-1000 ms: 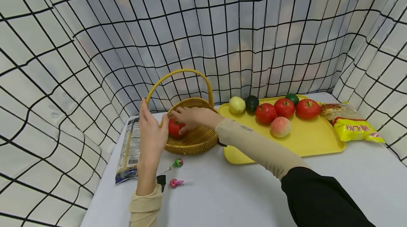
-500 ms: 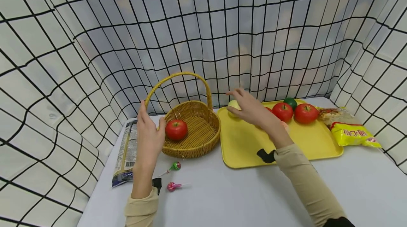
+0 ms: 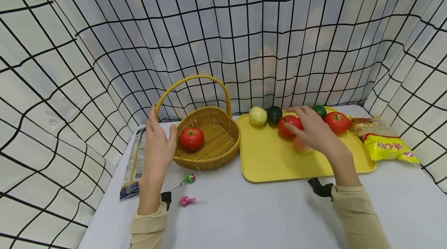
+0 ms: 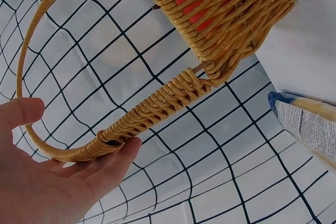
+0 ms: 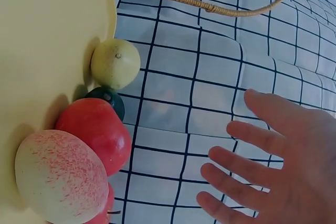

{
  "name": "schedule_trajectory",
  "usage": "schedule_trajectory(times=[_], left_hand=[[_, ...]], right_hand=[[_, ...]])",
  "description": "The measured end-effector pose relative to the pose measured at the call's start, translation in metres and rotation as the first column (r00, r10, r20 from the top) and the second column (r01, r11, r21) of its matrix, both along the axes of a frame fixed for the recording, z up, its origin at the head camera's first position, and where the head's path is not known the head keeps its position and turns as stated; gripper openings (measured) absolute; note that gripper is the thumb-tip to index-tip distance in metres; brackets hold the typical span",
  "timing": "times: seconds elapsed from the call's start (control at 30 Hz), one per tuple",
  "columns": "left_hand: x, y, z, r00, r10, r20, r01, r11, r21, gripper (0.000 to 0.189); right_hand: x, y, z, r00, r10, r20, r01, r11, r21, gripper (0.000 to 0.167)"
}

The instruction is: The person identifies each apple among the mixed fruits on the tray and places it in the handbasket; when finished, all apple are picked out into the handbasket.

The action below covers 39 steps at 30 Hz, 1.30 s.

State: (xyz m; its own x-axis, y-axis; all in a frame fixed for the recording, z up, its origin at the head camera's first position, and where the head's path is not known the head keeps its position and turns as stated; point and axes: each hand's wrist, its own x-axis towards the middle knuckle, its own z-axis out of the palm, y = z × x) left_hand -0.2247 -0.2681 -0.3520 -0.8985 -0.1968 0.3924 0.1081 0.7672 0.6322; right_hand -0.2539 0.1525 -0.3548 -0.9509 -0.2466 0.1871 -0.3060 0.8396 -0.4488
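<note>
My left hand (image 3: 157, 144) is beside the yellow wicker basket (image 3: 225, 140). Its straight fingers rest against the handle (image 4: 142, 114) in the left wrist view, the thumb held apart. Inside the basket, toward its left side, sits a red tomato (image 3: 191, 139). Over the yellow tray (image 3: 272, 163) hovers my right hand (image 3: 319, 132), holding nothing. The right wrist view shows its fingers (image 5: 247, 161) spread, clear of the fruit. Below and beside it are a tomato (image 3: 286, 127) and a peach (image 3: 300, 146), the peach partly hidden; another tomato (image 3: 336, 123) lies farther right.
Along the tray's back edge sit a pale green round fruit (image 3: 258, 116) and two dark green ones, one at the left (image 3: 274, 114). A yellow snack bag (image 3: 389, 147) lies right of the tray. Two lollipops (image 3: 190, 178) and a long packet (image 3: 132, 175) lie at the left.
My right hand has left the tomato in the basket and moved right, past the pale green fruit, to above the tray's tomatoes. The left hand has stayed at the handle.
</note>
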Motion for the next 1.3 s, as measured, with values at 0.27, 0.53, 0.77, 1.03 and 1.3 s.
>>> schedule_trajectory(times=[0.27,0.53,0.77,1.03,1.3], left_hand=[[0.006,-0.006,-0.018,1.000,0.011,0.015,-0.011,0.999,0.039,0.075],[0.008,-0.020,-0.015,0.999,0.016,-0.045,-0.015,0.999,0.036,0.066],[0.003,-0.020,-0.010,0.999,0.014,-0.036,-0.013,1.000,0.020,0.067],[-0.001,-0.016,-0.005,1.000,0.010,-0.016,-0.010,1.000,0.013,0.069],[-0.003,-0.011,-0.003,1.000,-0.020,-0.017,0.020,1.000,0.006,0.070]], right_hand=[[0.003,0.008,-0.010,0.997,-0.018,0.082,0.011,0.997,0.079,0.058],[-0.006,0.013,-0.008,0.994,-0.024,0.107,0.016,0.997,0.078,0.061],[-0.014,0.015,-0.014,0.993,-0.019,0.119,0.010,0.997,0.072,0.063],[-0.024,0.015,-0.029,0.994,0.043,0.097,-0.047,0.998,0.041,0.060],[-0.032,0.017,-0.051,0.999,0.022,0.029,-0.024,0.998,0.052,0.062]])
